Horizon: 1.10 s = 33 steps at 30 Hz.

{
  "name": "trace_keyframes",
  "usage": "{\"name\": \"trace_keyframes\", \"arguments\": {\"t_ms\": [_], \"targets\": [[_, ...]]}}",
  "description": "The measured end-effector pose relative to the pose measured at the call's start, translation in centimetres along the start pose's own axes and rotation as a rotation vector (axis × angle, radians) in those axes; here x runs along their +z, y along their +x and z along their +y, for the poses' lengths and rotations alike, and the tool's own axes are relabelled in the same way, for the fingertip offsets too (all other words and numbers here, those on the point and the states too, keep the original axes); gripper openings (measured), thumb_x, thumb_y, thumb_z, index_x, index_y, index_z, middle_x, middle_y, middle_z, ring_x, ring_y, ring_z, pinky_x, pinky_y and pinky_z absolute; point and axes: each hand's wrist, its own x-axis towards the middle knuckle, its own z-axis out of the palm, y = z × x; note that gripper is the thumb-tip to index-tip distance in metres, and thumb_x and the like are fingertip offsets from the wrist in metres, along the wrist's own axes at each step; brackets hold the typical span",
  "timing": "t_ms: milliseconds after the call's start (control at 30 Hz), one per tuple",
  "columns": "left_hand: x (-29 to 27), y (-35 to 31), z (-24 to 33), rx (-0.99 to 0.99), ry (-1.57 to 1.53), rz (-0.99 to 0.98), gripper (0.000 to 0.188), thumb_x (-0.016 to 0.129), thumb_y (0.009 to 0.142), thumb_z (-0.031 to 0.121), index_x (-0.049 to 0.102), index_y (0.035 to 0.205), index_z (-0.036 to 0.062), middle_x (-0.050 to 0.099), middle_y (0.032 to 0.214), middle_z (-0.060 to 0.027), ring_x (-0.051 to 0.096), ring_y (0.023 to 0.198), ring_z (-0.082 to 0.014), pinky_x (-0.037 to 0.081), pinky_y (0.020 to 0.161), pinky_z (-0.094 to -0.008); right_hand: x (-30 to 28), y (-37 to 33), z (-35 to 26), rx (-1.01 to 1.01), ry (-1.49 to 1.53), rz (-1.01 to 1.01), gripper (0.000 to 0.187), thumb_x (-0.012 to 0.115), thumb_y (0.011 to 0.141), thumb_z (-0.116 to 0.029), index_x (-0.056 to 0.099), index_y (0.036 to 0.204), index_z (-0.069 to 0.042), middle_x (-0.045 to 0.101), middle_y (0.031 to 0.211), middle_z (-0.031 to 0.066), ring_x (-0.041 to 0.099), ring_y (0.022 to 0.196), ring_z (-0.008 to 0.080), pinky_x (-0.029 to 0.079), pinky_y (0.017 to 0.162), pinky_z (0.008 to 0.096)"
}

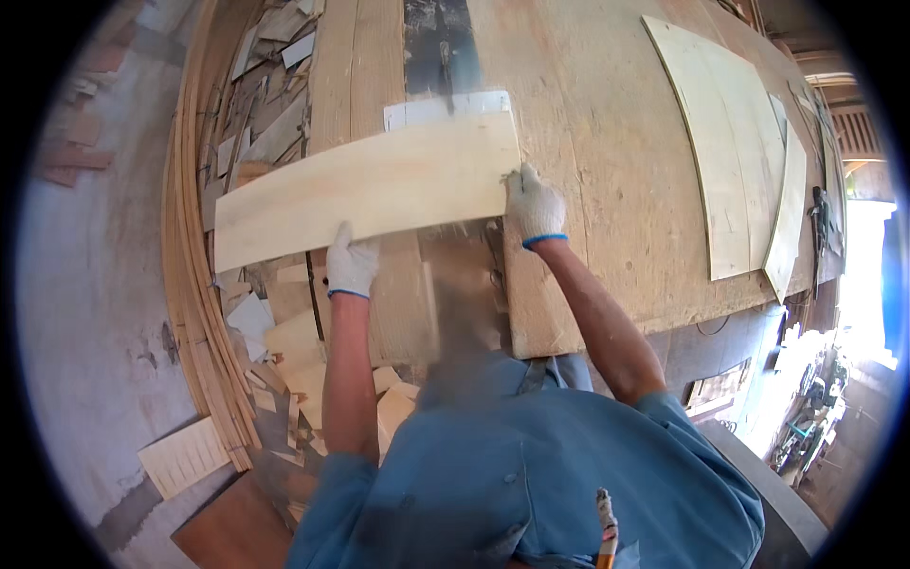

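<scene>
A long pale thin wooden board (370, 185) lies slanted across the workbench (607, 171). My left hand (353, 264), in a white knitted glove, grips its near edge, thumb on top and fingers hidden beneath. At the board's right end my right hand (537, 204), gloved alike with a blue cuff, is closed on the corner. A white-faced strip (408, 114) shows from under the far edge. Beyond it a dark metal plate (439, 47) with a narrow slot is set into the bench top.
Large pale sheets (716, 142) lie on the bench at the right. Wood offcuts (280, 123) are heaped on the left, with more scraps (303, 360) below. Long thin wooden strips (185, 218) run along the left side. A brown panel (237, 526) lies at lower left.
</scene>
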Motion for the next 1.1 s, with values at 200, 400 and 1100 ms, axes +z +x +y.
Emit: {"name": "trace_keyframes", "arguments": {"t_ms": [200, 400, 1100], "targets": [[0.3, 2.4, 0.1, -0.037, 0.067, -0.057, 0.043, 0.061, 0.094, 0.016, 0.048, 0.134, 0.0076, 0.050, 0.139, -0.0097, 0.043, 0.132, -0.0270, 0.031, 0.113, -0.0492, 1.5, 1.5, 0.0, 0.207, 0.011, -0.065, 0.037, 0.041, 0.098, -0.036, 0.053, 0.120, -0.010, 0.068, 0.102, 0.0204, 0.067, 0.087, 0.0394, 0.051, 0.076, 0.0507], [0.8, 4.2, 1.0, -0.058, 0.126, 0.011, 0.050, 0.062, 0.093, 0.021, 0.045, 0.138, 0.0078, 0.048, 0.142, -0.0086, 0.036, 0.138, -0.0271, 0.018, 0.118, -0.0494, 1.8, 2.5, -0.9, 0.171, 0.004, -0.004, 0.036, 0.037, 0.100, -0.039, 0.052, 0.118, -0.013, 0.070, 0.092, 0.0197, 0.067, 0.085, 0.0415, 0.050, 0.077, 0.0531], [1.7, 4.7, 1.2, -0.033, 0.078, 0.023, 0.038, 0.065, 0.092, 0.014, 0.053, 0.127, 0.0066, 0.057, 0.130, -0.0084, 0.051, 0.125, -0.0254, 0.035, 0.112, -0.0474, 2.7, 4.3, -0.1, 0.234, 0.095, -0.006, 0.035, 0.039, 0.099, -0.042, 0.051, 0.118, -0.015, 0.068, 0.086, 0.0238, 0.065, 0.081, 0.0450, 0.049, 0.072, 0.0558]]}}
